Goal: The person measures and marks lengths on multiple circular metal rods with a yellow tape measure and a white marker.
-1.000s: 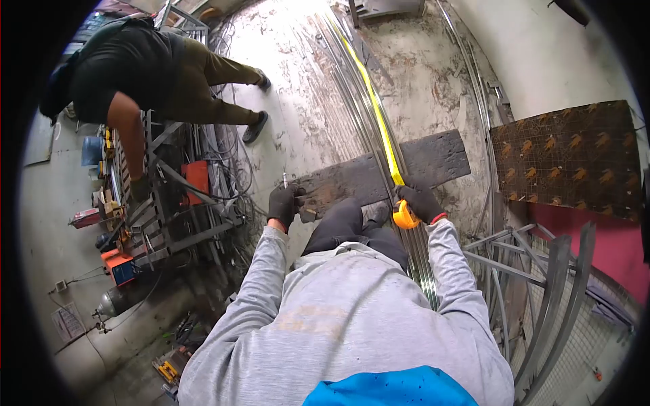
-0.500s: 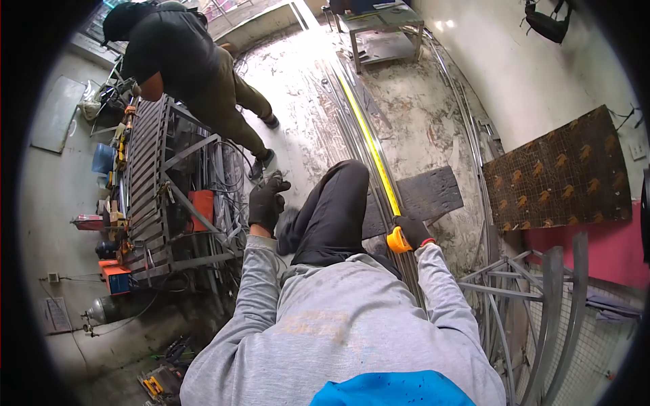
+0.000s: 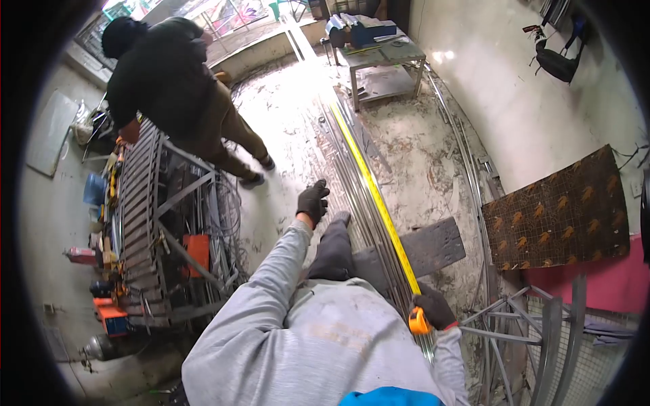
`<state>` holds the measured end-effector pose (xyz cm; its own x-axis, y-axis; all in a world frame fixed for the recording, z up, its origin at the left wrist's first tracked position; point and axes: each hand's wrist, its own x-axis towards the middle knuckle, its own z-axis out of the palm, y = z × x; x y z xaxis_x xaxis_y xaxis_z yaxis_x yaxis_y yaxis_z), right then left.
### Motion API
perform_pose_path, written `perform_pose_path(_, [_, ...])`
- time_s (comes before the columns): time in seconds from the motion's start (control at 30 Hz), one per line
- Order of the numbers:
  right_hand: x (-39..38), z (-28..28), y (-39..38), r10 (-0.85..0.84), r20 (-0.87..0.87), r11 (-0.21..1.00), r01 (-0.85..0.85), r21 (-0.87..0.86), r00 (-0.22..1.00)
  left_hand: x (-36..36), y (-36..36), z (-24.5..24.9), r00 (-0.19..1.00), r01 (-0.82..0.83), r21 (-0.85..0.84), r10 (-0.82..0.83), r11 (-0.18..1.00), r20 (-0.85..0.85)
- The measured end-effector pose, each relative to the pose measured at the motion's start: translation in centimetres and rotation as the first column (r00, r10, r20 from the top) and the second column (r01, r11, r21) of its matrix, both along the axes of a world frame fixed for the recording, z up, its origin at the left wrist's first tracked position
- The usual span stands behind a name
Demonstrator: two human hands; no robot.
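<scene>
My right hand (image 3: 435,308), in a dark glove, is closed on an orange tape measure (image 3: 419,321) at the lower right of centre. Its yellow blade (image 3: 372,188) runs out straight along a bundle of long metal bars (image 3: 352,181) toward the bright far end. My left hand (image 3: 313,201), also in a dark glove, is raised to the left of the bars, touching none of them. Its fingers are curled, and whether they hold something small cannot be made out.
A person (image 3: 169,88) stands bent at the slatted metal rack (image 3: 139,223) on the left. A metal table (image 3: 382,57) is at the back. A dark board (image 3: 433,247) lies under the bars. Welded metal frames (image 3: 552,338) stand at the lower right.
My left hand has moved forward and to the right, toward the bars. My right hand and the tape case appear lower in view. The view has tilted, and the other person's feet have shifted.
</scene>
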<state>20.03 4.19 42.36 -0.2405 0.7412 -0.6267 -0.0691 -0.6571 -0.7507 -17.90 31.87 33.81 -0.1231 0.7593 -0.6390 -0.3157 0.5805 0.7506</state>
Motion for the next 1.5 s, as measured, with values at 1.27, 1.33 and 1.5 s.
perform_pose_path(1.27, [-16.6,3.3,30.3,-0.150,0.062,0.920,0.162,-0.357,0.987,-3.6,39.9,-10.4,0.947,0.133,0.062,-0.108,0.989,-0.304])
perform_pose_path(1.33, [-15.7,4.4,28.9,-0.124,0.123,0.918,0.161,-0.362,0.985,-1.9,34.3,-7.7,0.975,0.174,0.000,-0.172,0.985,-0.143])
perform_pose_path(1.5, [-14.9,8.7,28.2,-0.058,0.224,0.906,0.145,-0.398,0.973,0.5,24.1,-4.7,0.940,0.340,-0.119,-0.333,0.933,0.079])
